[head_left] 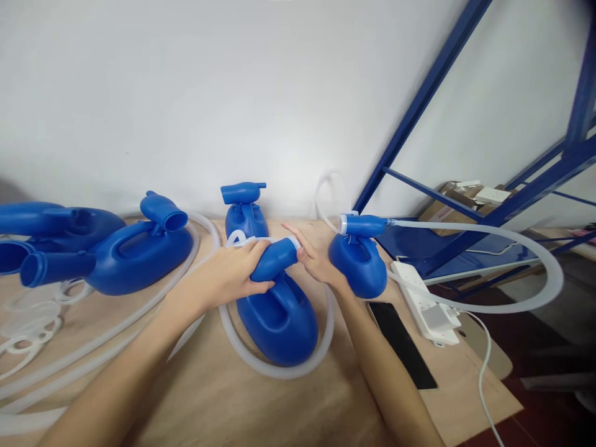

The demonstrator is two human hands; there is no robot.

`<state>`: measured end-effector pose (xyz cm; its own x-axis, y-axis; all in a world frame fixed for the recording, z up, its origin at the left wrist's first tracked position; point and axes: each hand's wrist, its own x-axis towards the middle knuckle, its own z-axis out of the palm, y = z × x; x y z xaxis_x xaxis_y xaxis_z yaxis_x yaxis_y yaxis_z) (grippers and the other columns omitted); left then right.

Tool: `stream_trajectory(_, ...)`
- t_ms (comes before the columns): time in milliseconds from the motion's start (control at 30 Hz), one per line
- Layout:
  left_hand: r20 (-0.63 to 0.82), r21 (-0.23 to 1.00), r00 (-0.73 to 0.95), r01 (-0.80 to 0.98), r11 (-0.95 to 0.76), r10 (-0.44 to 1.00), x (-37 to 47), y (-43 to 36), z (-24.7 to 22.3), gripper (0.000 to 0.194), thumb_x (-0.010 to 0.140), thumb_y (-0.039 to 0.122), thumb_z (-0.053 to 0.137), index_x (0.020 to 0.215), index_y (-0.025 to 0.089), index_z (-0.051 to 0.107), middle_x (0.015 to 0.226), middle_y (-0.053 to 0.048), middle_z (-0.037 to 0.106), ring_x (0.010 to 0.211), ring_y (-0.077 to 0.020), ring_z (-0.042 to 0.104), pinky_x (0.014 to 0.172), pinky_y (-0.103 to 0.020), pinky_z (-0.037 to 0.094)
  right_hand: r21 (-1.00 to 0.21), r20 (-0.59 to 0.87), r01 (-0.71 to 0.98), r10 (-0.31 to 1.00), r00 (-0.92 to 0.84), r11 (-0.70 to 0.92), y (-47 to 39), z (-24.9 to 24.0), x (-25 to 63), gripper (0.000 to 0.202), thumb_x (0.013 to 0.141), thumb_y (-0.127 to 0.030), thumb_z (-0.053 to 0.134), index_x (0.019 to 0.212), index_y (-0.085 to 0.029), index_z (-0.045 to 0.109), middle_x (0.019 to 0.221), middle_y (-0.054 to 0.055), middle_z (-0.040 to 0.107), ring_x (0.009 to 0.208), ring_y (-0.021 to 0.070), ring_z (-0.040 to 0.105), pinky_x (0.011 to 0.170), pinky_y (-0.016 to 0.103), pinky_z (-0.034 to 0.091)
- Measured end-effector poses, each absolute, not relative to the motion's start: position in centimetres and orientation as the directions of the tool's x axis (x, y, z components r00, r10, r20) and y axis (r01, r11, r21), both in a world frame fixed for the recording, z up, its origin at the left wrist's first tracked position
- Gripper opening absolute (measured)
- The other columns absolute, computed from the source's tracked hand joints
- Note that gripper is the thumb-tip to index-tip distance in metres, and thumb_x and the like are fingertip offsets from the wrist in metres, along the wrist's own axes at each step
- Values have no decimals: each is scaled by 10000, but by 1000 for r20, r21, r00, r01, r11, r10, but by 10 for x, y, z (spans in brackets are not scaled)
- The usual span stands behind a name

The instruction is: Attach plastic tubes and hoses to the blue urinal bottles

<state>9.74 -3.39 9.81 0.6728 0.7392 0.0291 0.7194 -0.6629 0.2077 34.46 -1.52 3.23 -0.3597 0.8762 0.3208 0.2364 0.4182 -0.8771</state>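
In the middle of the table stands a blue plastic urinal bottle (284, 320) with a moulded handle. My left hand (235, 273) is closed around the blue spout piece (275, 259) on top of it, thumb below and fingers over. Against the spout's right end, at a white rim (294, 241), rests my right hand (316, 257), its fingers stretched out and the thumb side touching the rim. The palm hides part of that end. A translucent hose (288, 372) curves round the bottle's base and passes behind the left wrist.
Another blue bottle (358, 267) with a hose attached stands right, another (246, 217) behind, several more (139, 264) left. Loose hoses (84, 347) and white rings (28, 335) lie left. A phone (403, 344), power strip (426, 304) and blue metal frame (423, 81) are right.
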Motion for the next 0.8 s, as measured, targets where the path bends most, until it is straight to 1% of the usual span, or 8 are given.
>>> stream_trajectory(100, 39, 219, 684, 706, -674, 728, 97, -33, 98, 680, 962, 523, 612, 1538, 231, 397, 1326, -127, 698, 1051, -351, 719, 823, -412, 510, -879, 34, 381, 835, -548, 286, -10, 34, 363, 666, 715, -615, 883, 1218, -209, 724, 1116, 77, 764, 1056, 268, 720, 903, 389, 604)
stream_trajectory(167, 56, 217, 686, 701, -680, 725, 96, -33, 97, 637, 965, 534, 595, 1498, 223, 439, 1258, -127, 714, 1011, -345, 718, 814, -415, 505, -839, -76, 478, 813, -577, 260, -8, 34, 369, 554, 667, -499, 946, 1090, -190, 767, 974, 57, 780, 882, 235, 730, 790, 353, 605)
stream_trajectory(267, 59, 241, 672, 708, -664, 739, 95, -33, 95, 606, 958, 536, 597, 1464, 228, 470, 1202, -118, 723, 968, -332, 717, 772, -395, 501, -833, -16, 461, 820, -571, 305, -6, 31, 369, 325, 764, -460, 890, 927, -195, 797, 859, 33, 775, 776, 198, 700, 744, 329, 580)
stream_trajectory(333, 54, 253, 665, 712, -655, 745, 95, -34, 94, 605, 951, 532, 605, 1461, 236, 472, 1206, -115, 721, 965, -328, 717, 766, -387, 498, -872, 17, 395, 825, -564, 288, -5, 27, 366, 278, 782, -444, 879, 883, -198, 801, 845, 27, 777, 768, 190, 695, 758, 329, 580)
stream_trajectory(433, 48, 248, 667, 713, -656, 744, 96, -34, 95, 616, 948, 533, 606, 1467, 233, 466, 1217, -118, 719, 977, -331, 716, 784, -391, 498, -929, -5, 310, 829, -559, 203, -3, 19, 363, 345, 729, -429, 915, 945, -188, 796, 893, 35, 789, 808, 195, 714, 778, 337, 600)
stream_trajectory(533, 28, 251, 664, 718, -649, 747, 97, -33, 96, 643, 949, 531, 607, 1488, 221, 445, 1259, -126, 712, 999, -337, 717, 779, -395, 498, -953, -20, 259, 820, -573, 158, -1, 12, 364, 454, 700, -470, 925, 1014, -177, 776, 929, 47, 796, 806, 195, 730, 765, 349, 622)
stream_trajectory(733, 41, 260, 669, 710, -654, 742, 97, -34, 96, 643, 939, 515, 617, 1484, 218, 447, 1264, -124, 704, 1020, -339, 714, 775, -392, 502, -979, 30, 153, 839, -543, 135, 2, -4, 359, 477, 731, -589, 878, 910, -172, 733, 796, 32, 766, 742, 193, 718, 743, 372, 634)
stream_trajectory(800, 42, 257, 669, 710, -655, 742, 97, -34, 97, 632, 941, 516, 610, 1474, 215, 454, 1251, -127, 706, 998, -334, 717, 756, -385, 499, -983, 53, 123, 856, -514, 135, 4, -11, 357, 508, 715, -625, 876, 880, -169, 723, 759, 25, 750, 704, 191, 702, 729, 384, 633)
